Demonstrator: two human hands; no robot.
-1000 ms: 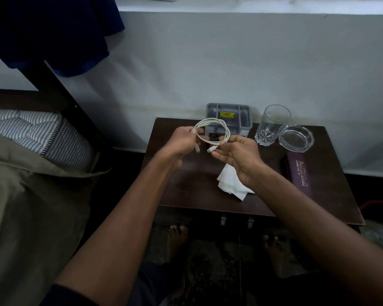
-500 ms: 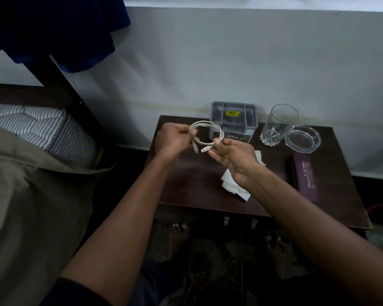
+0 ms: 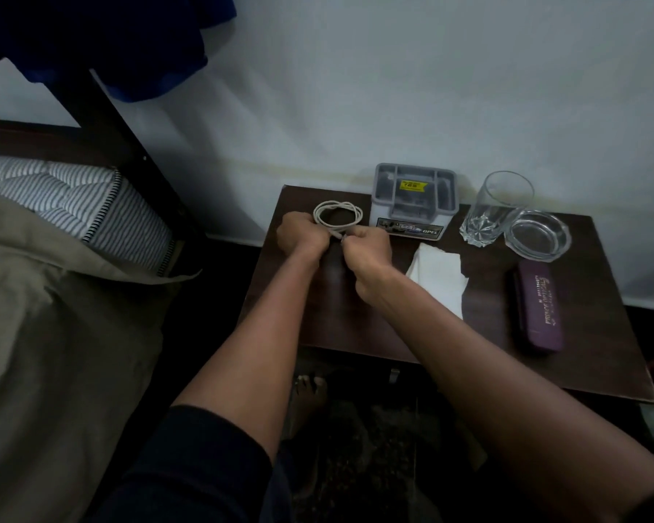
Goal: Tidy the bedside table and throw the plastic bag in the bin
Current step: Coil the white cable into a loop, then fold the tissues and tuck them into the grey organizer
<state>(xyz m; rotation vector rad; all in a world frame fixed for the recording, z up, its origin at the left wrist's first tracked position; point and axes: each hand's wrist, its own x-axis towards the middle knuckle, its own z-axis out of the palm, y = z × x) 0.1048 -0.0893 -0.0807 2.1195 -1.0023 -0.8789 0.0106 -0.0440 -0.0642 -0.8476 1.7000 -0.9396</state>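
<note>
Hands meet at the far left part of the surface [image 3: 355, 307]. Both arms reach out from the near edge of the view, bare from the elbows down, with a dark sleeve [image 3: 189, 458] on the left one. The left hand [image 3: 302, 235] is curled, and its grip pinches the left side of a white cable [image 3: 337, 216]. The right hand [image 3: 367, 246] is curled too, and its grip pinches the cable ends just beside the left hand. The cable is wound in a small loop that sits past the knuckles, at the far left of the surface, just beside a grey box [image 3: 414, 200].

A white tissue [image 3: 439, 273] lies to the right of the right wrist, and the arm covers its near corner. A glass [image 3: 497, 209] stands right of the box, touching a glass dish [image 3: 539, 235]. A purple case [image 3: 540, 307] lies near the right side.

Fingertips are hidden behind the backs of the hands, so how they hold the cable is hard to see. The room is dim. I cannot tell if the loop rests on the surface or hangs just above it. A bare foot [image 3: 310, 394] shows on the floor below.
</note>
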